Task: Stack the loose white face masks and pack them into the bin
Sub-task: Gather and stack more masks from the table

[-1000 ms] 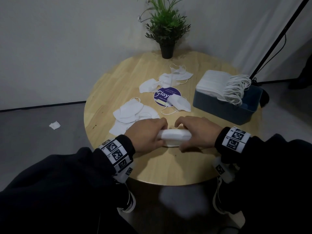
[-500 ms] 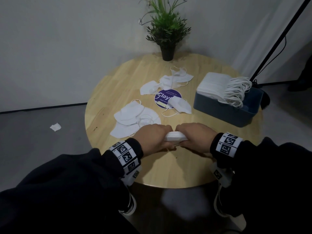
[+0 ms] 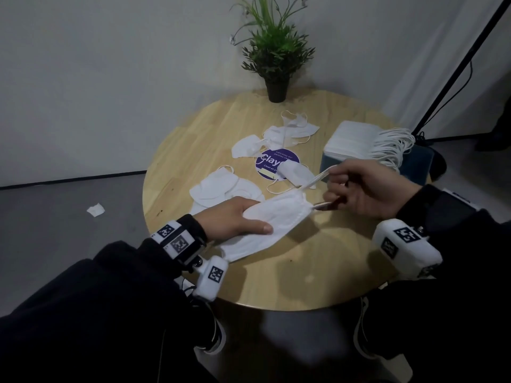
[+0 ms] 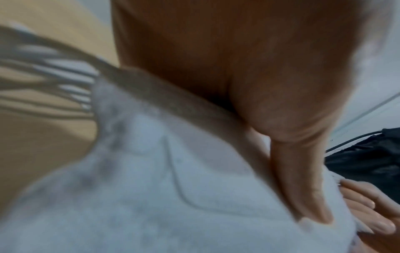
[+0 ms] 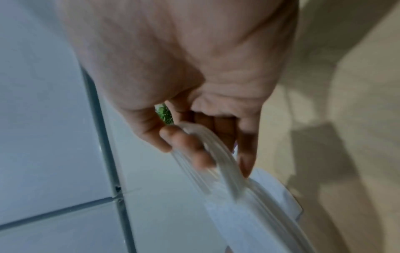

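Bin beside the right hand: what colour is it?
Dark blue-grey; the bin shows best in the head view, behind the right hand.

On the round purple sticker (image 3: 277, 163) near the middle of the table (image 3: 193, 139) I can read "Clay", the rest hidden under a mask (image 3: 297, 174). Above it stands small print, "Let's keep our pantries clea…"; below it "Clean as yo…".
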Demonstrator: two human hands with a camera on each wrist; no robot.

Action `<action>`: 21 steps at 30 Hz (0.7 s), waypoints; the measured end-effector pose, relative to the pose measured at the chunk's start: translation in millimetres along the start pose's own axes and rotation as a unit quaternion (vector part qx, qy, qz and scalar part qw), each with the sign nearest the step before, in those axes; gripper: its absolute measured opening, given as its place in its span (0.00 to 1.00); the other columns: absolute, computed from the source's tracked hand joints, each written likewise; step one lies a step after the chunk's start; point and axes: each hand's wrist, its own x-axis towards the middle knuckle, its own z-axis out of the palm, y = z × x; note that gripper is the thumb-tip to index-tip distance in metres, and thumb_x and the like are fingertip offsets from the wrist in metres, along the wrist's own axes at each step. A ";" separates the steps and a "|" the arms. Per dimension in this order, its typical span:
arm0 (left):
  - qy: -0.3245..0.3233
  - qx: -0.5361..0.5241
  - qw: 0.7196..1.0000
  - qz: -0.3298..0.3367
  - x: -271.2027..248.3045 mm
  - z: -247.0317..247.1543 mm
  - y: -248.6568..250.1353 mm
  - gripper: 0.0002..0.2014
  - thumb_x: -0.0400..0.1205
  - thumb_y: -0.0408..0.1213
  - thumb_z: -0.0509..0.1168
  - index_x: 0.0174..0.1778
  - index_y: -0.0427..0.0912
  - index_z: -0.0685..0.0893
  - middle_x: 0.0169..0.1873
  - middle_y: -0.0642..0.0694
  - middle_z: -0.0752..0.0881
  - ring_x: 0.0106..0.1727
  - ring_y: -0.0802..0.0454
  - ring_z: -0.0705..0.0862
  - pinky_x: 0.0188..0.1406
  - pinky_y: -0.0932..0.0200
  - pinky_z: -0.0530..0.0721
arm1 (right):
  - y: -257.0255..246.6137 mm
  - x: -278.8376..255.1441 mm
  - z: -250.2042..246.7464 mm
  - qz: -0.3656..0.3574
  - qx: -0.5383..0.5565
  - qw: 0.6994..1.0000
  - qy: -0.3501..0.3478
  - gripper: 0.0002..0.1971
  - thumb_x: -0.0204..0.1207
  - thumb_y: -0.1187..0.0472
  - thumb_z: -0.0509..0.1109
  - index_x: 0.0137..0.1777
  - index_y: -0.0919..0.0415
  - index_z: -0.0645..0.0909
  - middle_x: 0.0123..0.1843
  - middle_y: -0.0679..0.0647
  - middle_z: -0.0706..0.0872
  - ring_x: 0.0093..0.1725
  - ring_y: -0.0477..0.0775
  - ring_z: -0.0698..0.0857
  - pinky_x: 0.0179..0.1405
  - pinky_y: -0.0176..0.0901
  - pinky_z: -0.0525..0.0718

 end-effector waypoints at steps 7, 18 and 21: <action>0.039 -0.068 0.997 -0.014 -2.5 6.1 -6.5 0.17 0.75 0.53 0.81 0.54 0.49 0.93 0.47 0.47 0.95 0.46 0.46 0.92 0.53 0.48 0.87 | 3.7 15.7 -10.2 -0.086 -0.071 0.974 0.196 0.16 0.80 0.67 0.70 0.32 0.57 0.71 0.23 0.50 0.65 0.27 0.53 0.70 0.31 0.47 0.66; 0.230 -0.262 0.937 0.013 20.5 24.4 17.5 0.12 0.80 0.44 0.79 0.58 0.45 0.92 0.49 0.47 0.96 0.47 0.50 0.93 0.47 0.53 0.87 | 59.5 22.5 43.6 -0.399 -0.601 0.685 0.102 0.19 0.78 0.69 0.71 0.70 0.64 0.80 0.65 0.58 0.80 0.65 0.61 0.80 0.65 0.52 0.80; 0.267 -0.258 0.928 0.038 20.4 20.4 22.7 0.11 0.81 0.44 0.78 0.58 0.47 0.92 0.48 0.52 0.95 0.48 0.57 0.93 0.44 0.63 0.86 | 60.7 22.6 46.7 -0.412 -0.588 0.690 0.089 0.27 0.80 0.73 0.68 0.79 0.67 0.75 0.78 0.60 0.75 0.77 0.60 0.76 0.78 0.48 0.76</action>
